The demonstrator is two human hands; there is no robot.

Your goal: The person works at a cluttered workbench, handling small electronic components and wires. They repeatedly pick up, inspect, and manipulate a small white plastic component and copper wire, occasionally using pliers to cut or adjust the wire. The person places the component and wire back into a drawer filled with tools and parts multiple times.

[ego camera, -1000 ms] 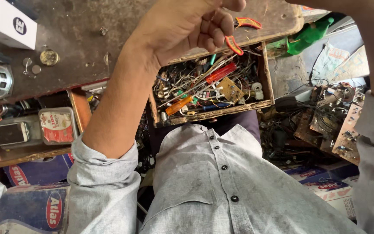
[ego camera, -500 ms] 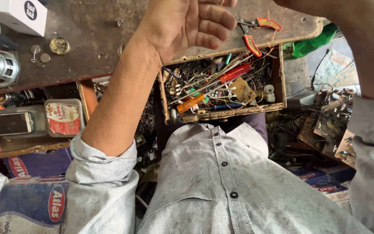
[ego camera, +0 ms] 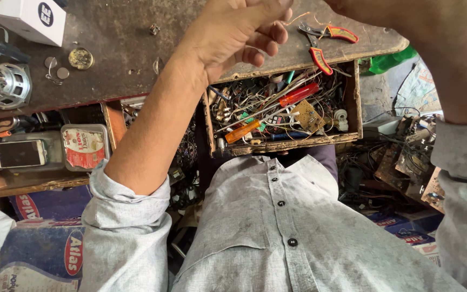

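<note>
Two hands were raised together at the top edge of view: the left hand (ego camera: 239, 32) curled loosely, fingers bent, pinching a thin wire (ego camera: 297, 19) as far as could be told, while the right hand's grip could not be told. Just beyond the left fingertips lay red-handled pliers (ego camera: 324, 46), handles running away to the right, nearer the left hand, on the worn bench (ego camera: 120, 48) above an open drawer (ego camera: 352, 103) of tools.

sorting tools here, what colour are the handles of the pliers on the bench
Red with black edging; the pliers show best in the head view, just past the left hand.
</note>
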